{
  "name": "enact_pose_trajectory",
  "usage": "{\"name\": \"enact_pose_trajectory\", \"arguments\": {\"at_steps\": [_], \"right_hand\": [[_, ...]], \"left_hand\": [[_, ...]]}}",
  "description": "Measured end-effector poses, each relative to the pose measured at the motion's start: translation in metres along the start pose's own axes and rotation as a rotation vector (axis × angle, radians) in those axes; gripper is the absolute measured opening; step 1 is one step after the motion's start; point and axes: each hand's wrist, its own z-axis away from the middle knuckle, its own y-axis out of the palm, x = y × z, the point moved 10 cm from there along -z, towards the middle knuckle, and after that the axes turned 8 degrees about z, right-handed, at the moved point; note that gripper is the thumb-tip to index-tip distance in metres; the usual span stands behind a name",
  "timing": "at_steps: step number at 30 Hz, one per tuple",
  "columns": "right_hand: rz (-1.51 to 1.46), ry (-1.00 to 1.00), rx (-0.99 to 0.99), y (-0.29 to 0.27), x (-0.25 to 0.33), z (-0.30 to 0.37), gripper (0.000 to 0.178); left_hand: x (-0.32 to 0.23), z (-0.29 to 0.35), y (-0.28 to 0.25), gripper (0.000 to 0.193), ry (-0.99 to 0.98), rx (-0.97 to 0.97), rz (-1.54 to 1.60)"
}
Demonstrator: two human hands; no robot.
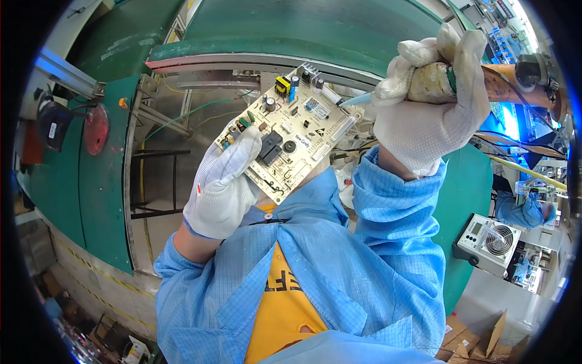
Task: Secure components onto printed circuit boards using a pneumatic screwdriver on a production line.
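Note:
My left hand (221, 182), in a white dotted glove, pinches the left edge of a cream circuit board (297, 161). The board is held tilted before my chest, component side up, with a yellow transformer (282, 86), a black relay (271, 147) and pale connectors on it. My gloved right hand (430, 109) is raised at the board's upper right. Its fingers wrap round a worn, beige-grey stubby handle (427, 83). A pale blue pointed tip (356, 101) reaches from beside that hand to the board's upper right edge; whether it touches is unclear.
A green work surface (303, 30) with a metal-framed edge lies beyond the board. Another green surface (57, 182) stands at left, with a dark device and red disc. At right are an orange-brown tube (515, 85), a white fan unit (488, 244) and a person (521, 209) farther off.

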Motion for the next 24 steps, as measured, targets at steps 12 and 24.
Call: {"name": "enact_pose_trajectory", "arguments": {"at_steps": [12,24], "right_hand": [[0.085,0.132,-0.154,0.010,-0.016,0.001,0.028],[0.156,0.172,-0.252,-0.001,0.039,0.021,0.041]], "left_hand": [[-0.014,0.003,0.007,0.054,0.029,-0.085,-0.040],[-0.070,-0.003,0.003,0.052,0.117,0.145,0.134]]}}
